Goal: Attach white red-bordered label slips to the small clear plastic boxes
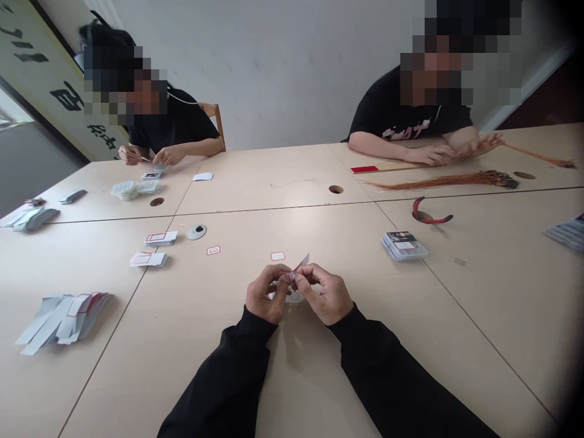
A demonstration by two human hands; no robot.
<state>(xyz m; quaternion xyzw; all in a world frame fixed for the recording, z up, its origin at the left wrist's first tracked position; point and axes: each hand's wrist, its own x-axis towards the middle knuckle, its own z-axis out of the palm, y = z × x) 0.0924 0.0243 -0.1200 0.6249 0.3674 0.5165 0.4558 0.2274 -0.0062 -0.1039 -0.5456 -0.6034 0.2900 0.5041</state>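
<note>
In the middle of the table, my left hand (265, 294) and my right hand (329, 294) meet, fingertips pinched together. Between them is a small white label with a red edge (303, 262), one corner pointing up. Fingers cover most of it. Just under my hands sits a clear plastic box (294, 296), partly hidden, its contents too small to make out. A white sticker with a red border (278, 256) lies flat beyond my left hand. Left of it is another red-bordered sticker (213, 250) with handwriting on it.
Stacks of label strips (68, 319) lie at the left. Clear boxes (404, 245) are stacked at right, near red-handled pliers (431, 213). Two co-workers sit across the table, one beside a bundle of orange cords (438, 182). A round cable hole (336, 189) is in the tabletop.
</note>
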